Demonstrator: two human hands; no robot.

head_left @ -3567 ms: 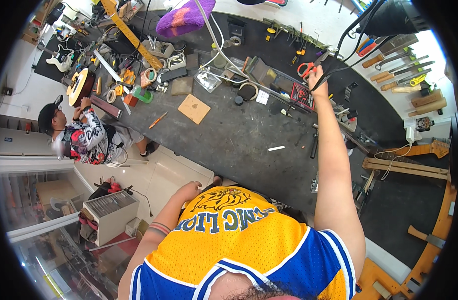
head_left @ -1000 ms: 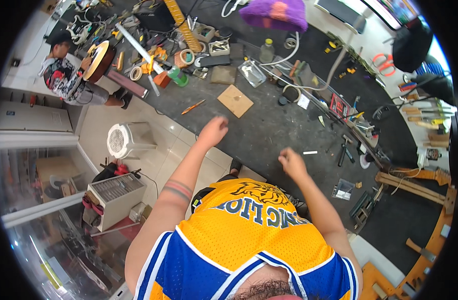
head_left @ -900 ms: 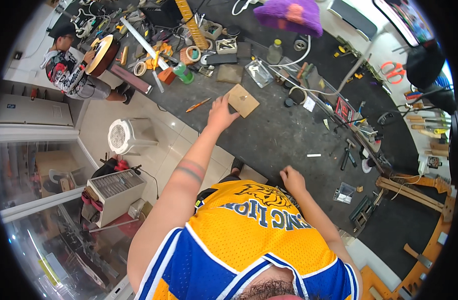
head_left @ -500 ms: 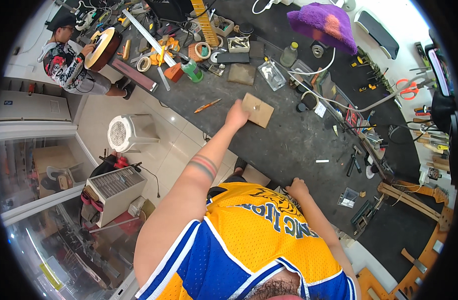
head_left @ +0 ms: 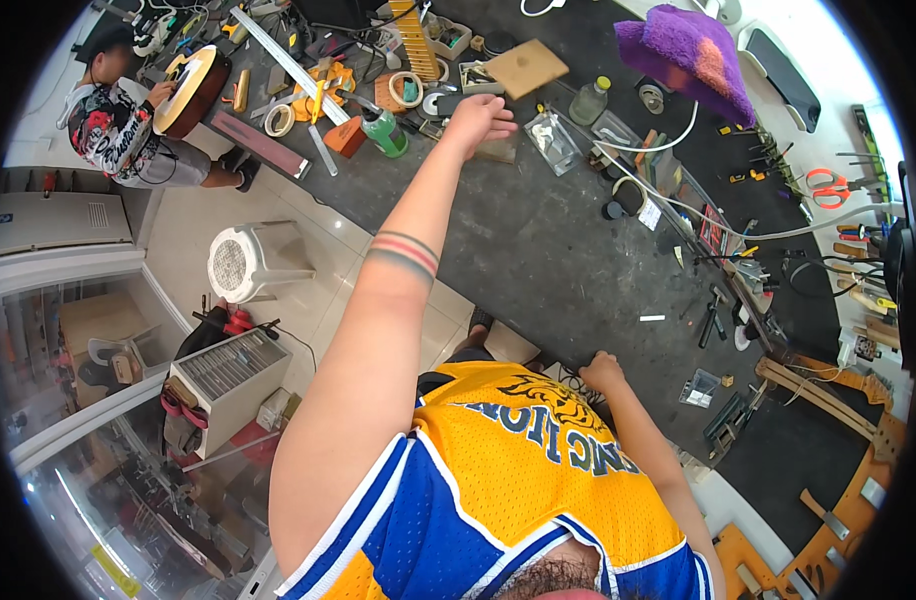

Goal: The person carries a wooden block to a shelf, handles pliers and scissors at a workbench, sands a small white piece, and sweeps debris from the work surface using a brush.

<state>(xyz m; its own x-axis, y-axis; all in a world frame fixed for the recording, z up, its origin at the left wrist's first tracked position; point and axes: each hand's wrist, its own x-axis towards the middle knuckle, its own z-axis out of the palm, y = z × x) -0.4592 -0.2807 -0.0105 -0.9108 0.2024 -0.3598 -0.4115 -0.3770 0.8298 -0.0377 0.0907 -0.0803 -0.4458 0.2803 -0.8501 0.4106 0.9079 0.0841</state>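
My left hand (head_left: 483,125) is stretched out over the far part of the bench, open, with fingers apart and slightly bent. Just beyond its fingertips is a tan square board (head_left: 526,68), lying over or beside small boxes. A grey pad (head_left: 496,152) lies partly under the hand, and a green spray bottle (head_left: 386,135) stands to the left. My right hand (head_left: 603,370) is at the bench's front edge beside my body, fingers curled; what they hold, if anything, is hidden.
A co-worker (head_left: 108,140) at the left holds an acoustic guitar (head_left: 193,90). A white stool (head_left: 240,262) stands on the floor. A purple fluffy cover (head_left: 668,55), cables, tool racks (head_left: 858,300) and scissors (head_left: 826,188) line the back and right of the dark bench (head_left: 568,270).
My left hand has taken the tan board from mid-bench toward the back and has since released it. My right hand has drawn back from the tool racks to the front edge.
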